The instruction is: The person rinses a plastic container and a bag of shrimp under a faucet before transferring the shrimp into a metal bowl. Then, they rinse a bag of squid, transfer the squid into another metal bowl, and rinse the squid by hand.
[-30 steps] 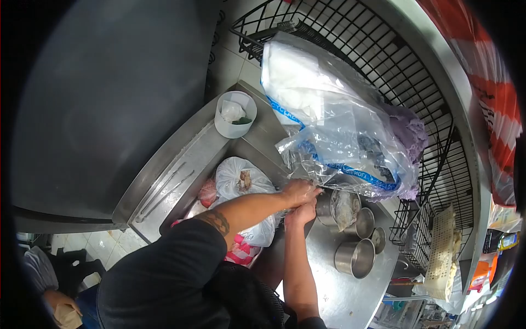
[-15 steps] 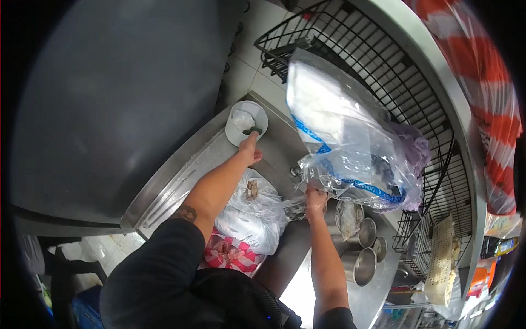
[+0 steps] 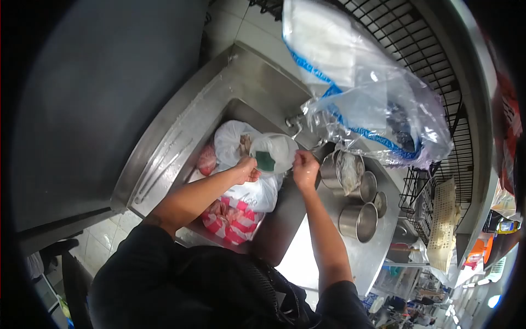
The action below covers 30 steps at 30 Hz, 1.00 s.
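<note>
I hold a white plastic tub [image 3: 276,154] over the steel sink [image 3: 222,112], tilted toward me, with a green scouring sponge [image 3: 265,160] inside it. My left hand [image 3: 246,169] grips the tub's lower left rim. My right hand [image 3: 305,168] pinches its right rim. Below the tub, in the sink, lie a white plastic bag [image 3: 241,148] with scraps in it and a red-and-white striped bag [image 3: 230,219].
Several steel cups [image 3: 359,222] stand on the counter right of the sink, one holding crumpled plastic [image 3: 348,170]. A big clear bag with blue print [image 3: 361,93] rests on a black wire rack [image 3: 444,126]. A dark grey wall or appliance [image 3: 98,93] fills the left.
My left hand reached to the tub on the sink's far corner, took it and brought it over the sink. My right hand left the cups and now grips the tub's rim.
</note>
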Tool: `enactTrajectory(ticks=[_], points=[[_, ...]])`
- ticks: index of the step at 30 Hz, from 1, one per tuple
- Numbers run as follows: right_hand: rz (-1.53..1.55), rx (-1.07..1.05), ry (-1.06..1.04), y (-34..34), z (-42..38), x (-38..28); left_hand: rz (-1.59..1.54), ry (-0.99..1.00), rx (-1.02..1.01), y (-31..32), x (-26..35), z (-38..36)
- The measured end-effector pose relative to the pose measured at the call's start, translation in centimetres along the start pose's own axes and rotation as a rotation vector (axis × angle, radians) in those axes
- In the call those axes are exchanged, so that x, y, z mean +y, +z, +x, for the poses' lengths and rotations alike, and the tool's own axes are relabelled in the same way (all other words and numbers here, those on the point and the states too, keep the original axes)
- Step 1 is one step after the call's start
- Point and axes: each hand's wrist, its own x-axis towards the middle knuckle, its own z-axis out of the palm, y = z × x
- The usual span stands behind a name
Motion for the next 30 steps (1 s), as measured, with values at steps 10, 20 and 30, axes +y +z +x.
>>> enactTrajectory(ticks=[10,20,30], points=[[-0.387,-0.426,0.331,3.8,-7.2,6.1,0.013,-0.107,0.111,4.8,-9.0,4.7],[-0.412,-0.377,0.245,9.0,-5.3,11.1,0.112,-0.129,0.046,3.1,-6.3,3.6],[0.080,-0.237,0.599,2.4,-1.5,1.9,-0.087,-0.215,-0.069,4.4,-4.9,5.0]])
